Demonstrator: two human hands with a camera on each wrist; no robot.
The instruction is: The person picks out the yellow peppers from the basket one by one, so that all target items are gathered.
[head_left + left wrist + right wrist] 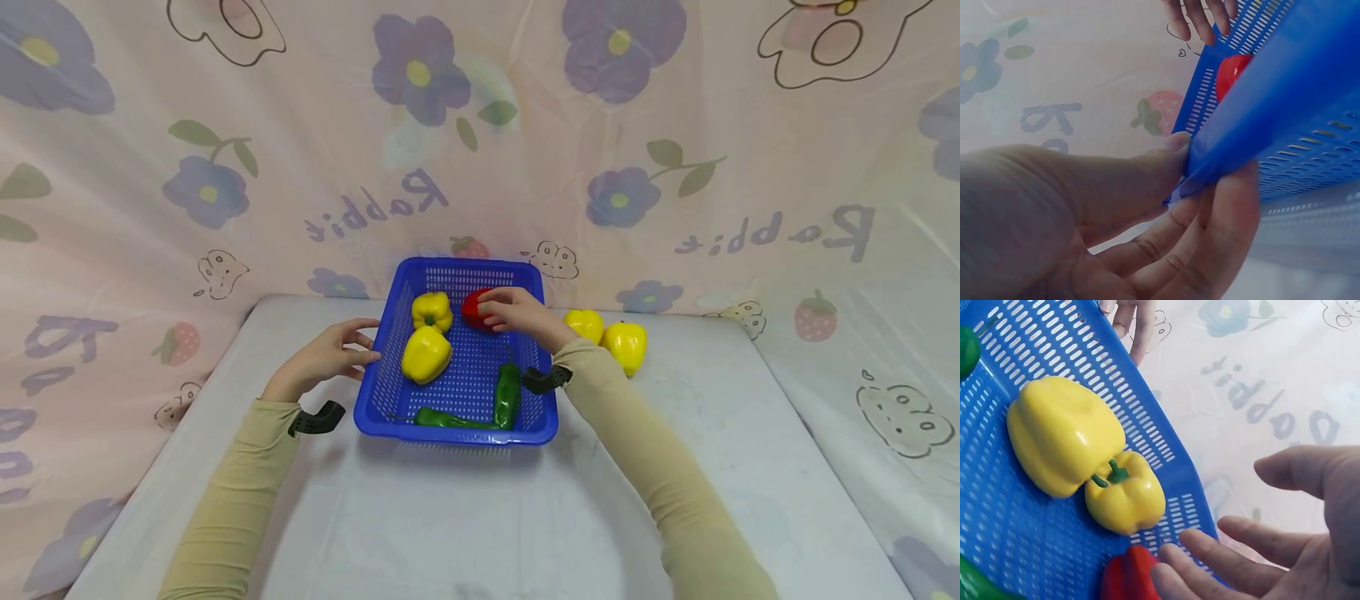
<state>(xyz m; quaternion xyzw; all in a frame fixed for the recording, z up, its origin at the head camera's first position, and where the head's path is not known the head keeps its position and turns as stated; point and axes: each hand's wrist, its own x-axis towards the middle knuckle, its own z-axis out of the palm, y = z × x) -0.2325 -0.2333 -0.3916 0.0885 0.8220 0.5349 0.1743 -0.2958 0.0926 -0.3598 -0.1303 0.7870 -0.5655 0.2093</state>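
A blue plastic basket [455,432] stands on the table, its left rim pinched between the thumb and fingers of my left hand [327,357]. In the left wrist view the thumb [1147,169] lies over that rim and the fingers curl beneath it. My right hand [517,310] is over the basket's back right part, fingers extended and thumb apart, right by a red bell pepper [1130,575]. Two yellow bell peppers [1066,434] lie along the basket's left side. Two long green peppers [507,397] rest at its front right, one upright along the side, one along the front.
Two more yellow bell peppers [624,347] sit on the white table [450,525] just right of the basket, partly behind the right forearm. A printed curtain [510,167] hangs close behind the basket and runs along both sides.
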